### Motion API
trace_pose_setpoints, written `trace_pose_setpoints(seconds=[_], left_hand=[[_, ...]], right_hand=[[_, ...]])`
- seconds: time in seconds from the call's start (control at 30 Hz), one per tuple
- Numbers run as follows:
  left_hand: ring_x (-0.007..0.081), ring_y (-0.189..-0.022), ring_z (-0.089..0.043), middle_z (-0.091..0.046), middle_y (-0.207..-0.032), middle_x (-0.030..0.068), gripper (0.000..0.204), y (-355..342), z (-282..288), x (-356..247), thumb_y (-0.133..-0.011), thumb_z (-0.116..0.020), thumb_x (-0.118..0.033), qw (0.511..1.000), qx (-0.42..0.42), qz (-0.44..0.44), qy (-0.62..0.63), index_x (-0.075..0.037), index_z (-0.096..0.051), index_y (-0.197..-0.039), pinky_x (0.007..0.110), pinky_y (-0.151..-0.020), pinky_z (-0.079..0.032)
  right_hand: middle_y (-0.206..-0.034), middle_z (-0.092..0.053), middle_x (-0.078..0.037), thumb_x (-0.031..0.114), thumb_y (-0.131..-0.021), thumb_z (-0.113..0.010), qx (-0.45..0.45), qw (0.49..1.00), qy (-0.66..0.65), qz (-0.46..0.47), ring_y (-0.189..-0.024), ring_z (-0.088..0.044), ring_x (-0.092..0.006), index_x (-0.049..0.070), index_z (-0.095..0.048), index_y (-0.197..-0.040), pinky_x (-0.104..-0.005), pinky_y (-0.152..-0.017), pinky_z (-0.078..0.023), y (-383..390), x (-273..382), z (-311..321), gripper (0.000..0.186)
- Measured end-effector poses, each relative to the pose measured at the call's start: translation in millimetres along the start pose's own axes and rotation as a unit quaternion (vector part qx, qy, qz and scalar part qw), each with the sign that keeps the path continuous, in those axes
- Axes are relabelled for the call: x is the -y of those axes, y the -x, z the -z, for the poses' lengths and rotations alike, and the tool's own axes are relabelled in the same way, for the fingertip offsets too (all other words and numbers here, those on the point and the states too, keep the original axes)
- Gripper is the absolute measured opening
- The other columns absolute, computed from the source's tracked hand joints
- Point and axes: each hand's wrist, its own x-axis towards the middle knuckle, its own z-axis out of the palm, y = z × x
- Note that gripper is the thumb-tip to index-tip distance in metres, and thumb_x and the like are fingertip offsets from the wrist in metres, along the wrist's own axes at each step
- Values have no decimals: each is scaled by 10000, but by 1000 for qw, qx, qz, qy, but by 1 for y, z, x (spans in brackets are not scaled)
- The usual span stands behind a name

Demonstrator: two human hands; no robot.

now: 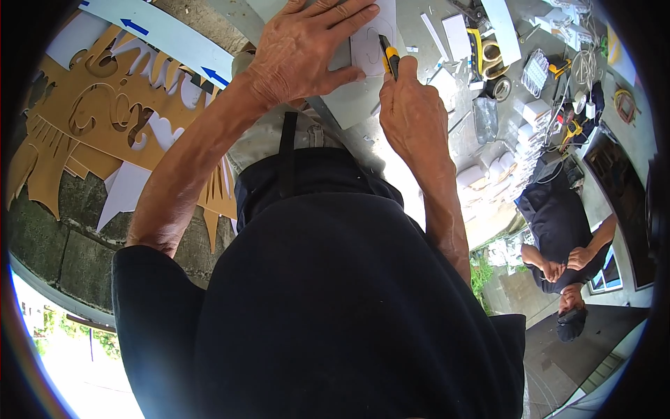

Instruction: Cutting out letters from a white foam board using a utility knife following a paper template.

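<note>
A white sheet (370,52) with a thin drawn curved outline lies on a grey board (349,110) at the top centre. My left hand (300,49) rests palm down at the sheet's left side, fingers apart, the thumb on its lower-left part. My right hand (412,115) grips a yellow-and-black utility knife (390,51), its tip over the drawn outline; whether the blade touches the sheet is hard to tell.
Brown cut-out boards (84,140) and a strip with blue arrows (174,52) lie left. Offcuts, tape rolls (500,89), cables (587,66) and tools (572,129) cover the floor right. A co-worker (558,227) at lower right holds something small in both hands.
</note>
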Motion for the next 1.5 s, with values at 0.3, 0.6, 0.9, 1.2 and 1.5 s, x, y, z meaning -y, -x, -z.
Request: trace_pose_setpoints(seconds=[0.3, 0.6, 0.9, 1.2, 1.5], left_hand=[[351, -1547, -301, -430, -1600, 183, 885, 1, -5, 1, -795, -857, -354, 1000, -19, -6, 6, 26, -465, -1492, 579, -1269, -203], [342, -1554, -286, -421, -1607, 176, 873, 2, -4, 2, -805, -851, -348, 1000, -20, -8, 11, 23, -463, -1493, 575, -1274, -191], [340, -1554, -285, -424, -1605, 171, 856, 2, -2, 1, -809, -845, -338, 999, -14, -2, 39, 20, -468, -1489, 576, -1276, -187], [339, -1548, -296, -440, -1592, 170, 842, 2, -6, 1, -804, -846, -343, 999, -32, -5, 12, 17, -488, -1476, 561, -1281, -187], [337, -1550, -291, -431, -1598, 172, 852, 1, -3, 1, -813, -834, -373, 1000, -10, 1, 18, 17, -480, -1483, 563, -1282, -179]], right_hand=[[-703, -681, -260, 215, -1068, -492, -10, 1000, -1, 1, -713, -723, -449, 16, -435, -1059, -517, -639, -572, 2, -2, -6, 207], [-715, -673, -286, 216, -1073, -486, -3, 1000, -18, -11, -724, -721, -472, 13, -430, -1060, -533, -649, -578, 5, 1, -7, 211], [-652, -628, -288, 221, -1077, -475, -46, 999, -18, 19, -649, -675, -509, 42, -399, -1057, -568, -571, -527, 8, -8, -20, 196], [-726, -683, -282, 197, -1071, -468, 11, 1000, 4, -26, -754, -722, -478, 19, -414, -1059, -547, -678, -570, 9, 3, -8, 187], [-722, -679, -279, 191, -1062, -484, 3, 1000, 1, -16, -739, -711, -482, 23, -410, -1066, -560, -678, -558, 13, -2, -15, 184]])
